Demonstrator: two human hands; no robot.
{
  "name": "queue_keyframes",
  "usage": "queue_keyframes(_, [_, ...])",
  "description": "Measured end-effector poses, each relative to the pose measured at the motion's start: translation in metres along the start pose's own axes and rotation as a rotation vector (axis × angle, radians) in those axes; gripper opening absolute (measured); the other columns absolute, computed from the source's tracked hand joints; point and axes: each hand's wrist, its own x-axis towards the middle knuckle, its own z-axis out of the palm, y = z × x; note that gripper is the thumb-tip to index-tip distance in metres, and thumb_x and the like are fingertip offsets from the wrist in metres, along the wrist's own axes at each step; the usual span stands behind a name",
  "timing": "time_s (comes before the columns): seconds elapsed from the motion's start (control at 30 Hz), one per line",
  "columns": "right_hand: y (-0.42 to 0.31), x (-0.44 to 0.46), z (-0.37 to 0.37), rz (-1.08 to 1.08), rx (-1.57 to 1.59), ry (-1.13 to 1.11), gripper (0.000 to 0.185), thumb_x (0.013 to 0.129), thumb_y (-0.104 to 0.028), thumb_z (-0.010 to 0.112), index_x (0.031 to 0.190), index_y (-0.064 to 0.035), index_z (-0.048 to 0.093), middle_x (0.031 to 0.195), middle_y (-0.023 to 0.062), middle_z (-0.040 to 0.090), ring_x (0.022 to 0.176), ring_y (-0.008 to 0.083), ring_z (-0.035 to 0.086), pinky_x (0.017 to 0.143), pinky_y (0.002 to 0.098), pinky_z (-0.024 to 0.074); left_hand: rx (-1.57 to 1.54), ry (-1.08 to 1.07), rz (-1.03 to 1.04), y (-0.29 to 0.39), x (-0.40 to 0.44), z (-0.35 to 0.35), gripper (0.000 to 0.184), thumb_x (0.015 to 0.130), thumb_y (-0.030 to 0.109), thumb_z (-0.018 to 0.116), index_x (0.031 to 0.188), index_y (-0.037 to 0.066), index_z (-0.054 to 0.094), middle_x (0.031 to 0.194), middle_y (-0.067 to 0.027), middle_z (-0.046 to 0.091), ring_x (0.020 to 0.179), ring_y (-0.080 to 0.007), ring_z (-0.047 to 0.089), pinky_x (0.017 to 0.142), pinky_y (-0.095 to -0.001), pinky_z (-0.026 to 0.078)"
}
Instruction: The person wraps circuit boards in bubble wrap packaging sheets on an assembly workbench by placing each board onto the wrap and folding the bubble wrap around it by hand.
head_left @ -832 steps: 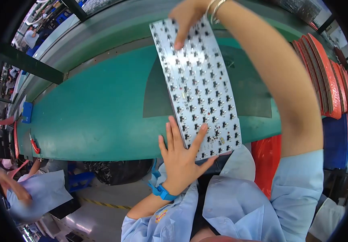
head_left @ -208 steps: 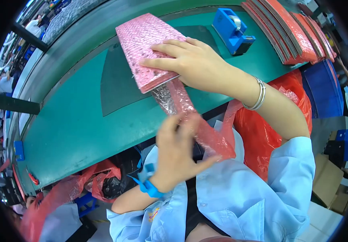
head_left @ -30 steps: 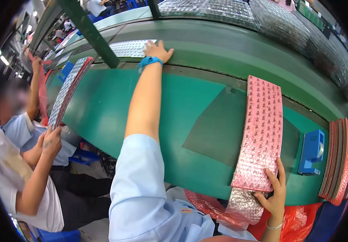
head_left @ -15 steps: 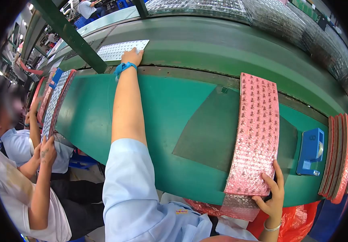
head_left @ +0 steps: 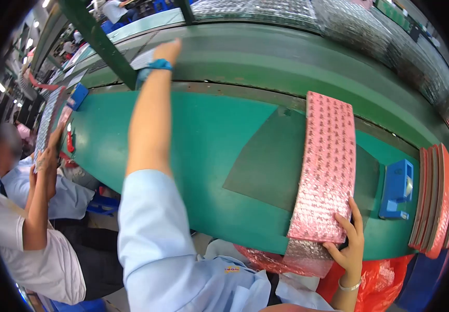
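My left hand (head_left: 167, 51), with a blue band on its wrist, reaches over the green conveyor belt (head_left: 245, 54). Motion smears its fingers, so I cannot tell whether they hold anything. Beside the wrist part of a white panel (head_left: 141, 60) shows, partly hidden by the hand and a post. My right hand (head_left: 350, 239) grips the lower right corner of a pink bubble-wrap bag (head_left: 324, 166) patterned with dark marks, fingers on top and thumb at the lower edge. The bag lies lengthwise on the green bench, its clear lower end (head_left: 307, 255) hanging over the front edge.
A blue tape dispenser (head_left: 395, 190) stands right of the bag, before a row of upright pink-edged packs (head_left: 432, 203). A green post (head_left: 99, 44) rises at the left. Co-workers sit there, one holding a dotted panel (head_left: 45, 122). Red plastic (head_left: 375, 283) hangs below the bench.
My left hand has moved up and farther over the belt; less of the white panel shows, farther left. The co-worker's dotted panel has shifted left. My right hand stays on the bag.
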Motion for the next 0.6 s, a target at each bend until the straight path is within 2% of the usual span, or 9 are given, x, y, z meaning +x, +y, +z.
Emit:
queue_keyframes(0.2, [0.001, -0.002, -0.002, -0.047, 0.022, -0.01, 0.056, 0.063, -0.031, 0.073, 0.112, -0.0077, 0.06, 0.138, 0.0196, 0.036, 0.122, 0.0354, 0.041, 0.099, 0.0403, 0.0358, 0.115, 0.379, -0.049, -0.079, 0.047, -0.082, 0.026, 0.078, 0.021, 0.057, 0.099, 0.006, 0.056, 0.083, -0.0187, 0.063, 0.073, -0.035, 0.064, 0.065, -0.0442, 0.052])
queue_keyframes(0.33, [0.004, 0.002, -0.008, -0.114, 0.093, 0.011, 0.055, 0.067, -0.032, 0.07, 0.115, -0.0075, 0.058, 0.137, 0.0186, 0.037, 0.123, 0.0338, 0.04, 0.1, 0.0392, 0.0351, -0.223, 0.463, -0.212, -0.109, 0.04, -0.173, 0.022, 0.077, 0.017, 0.059, 0.096, 0.005, 0.057, 0.081, -0.0186, 0.063, 0.07, -0.0333, 0.064, 0.063, -0.0424, 0.052])
queue_keyframes(0.43, [0.01, 0.001, -0.012, -0.122, 0.301, 0.027, 0.054, 0.072, -0.032, 0.067, 0.118, -0.0069, 0.055, 0.136, 0.0176, 0.039, 0.124, 0.0317, 0.04, 0.1, 0.0378, 0.0345, -0.832, 0.455, -0.442, -0.114, -0.003, -0.236, 0.017, 0.078, 0.014, 0.059, 0.091, 0.003, 0.058, 0.081, -0.0181, 0.062, 0.069, -0.0295, 0.063, 0.064, -0.0379, 0.053])
queue_keyframes(0.5, [0.019, 0.006, -0.017, -0.083, 0.564, 0.114, 0.047, 0.082, -0.031, 0.058, 0.121, -0.0062, 0.052, 0.135, 0.0182, 0.04, 0.124, 0.0303, 0.039, 0.1, 0.0371, 0.0337, -1.541, 0.526, -0.498, -0.111, -0.015, -0.241, 0.037, 0.083, 0.018, 0.062, 0.115, 0.002, 0.058, 0.094, -0.0103, 0.063, 0.067, -0.0123, 0.056, 0.051, -0.0206, 0.044])
queue_keyframes(0.53, [0.014, 0.012, -0.022, -0.096, 0.57, 0.106, 0.047, 0.082, -0.031, 0.058, 0.121, -0.0062, 0.052, 0.135, 0.0182, 0.04, 0.124, 0.0303, 0.039, 0.1, 0.0371, 0.0337, -1.791, 0.552, -0.498, -0.104, -0.022, -0.242, 0.037, 0.082, 0.015, 0.061, 0.116, 0.002, 0.055, 0.096, -0.0113, 0.062, 0.069, -0.0139, 0.057, 0.053, -0.022, 0.045])
queue_keyframes(0.6, [-0.005, 0.029, -0.043, 0.004, 0.81, 0.207, 0.054, 0.088, -0.035, 0.051, 0.13, -0.0026, 0.042, 0.136, 0.0191, 0.038, 0.126, 0.0303, 0.037, 0.101, 0.0365, 0.0326, -2.15, 0.523, -0.344, -0.055, -0.054, -0.255, 0.038, 0.082, 0.011, 0.059, 0.118, 0.002, 0.05, 0.099, -0.0132, 0.06, 0.074, -0.0173, 0.058, 0.058, -0.025, 0.047])
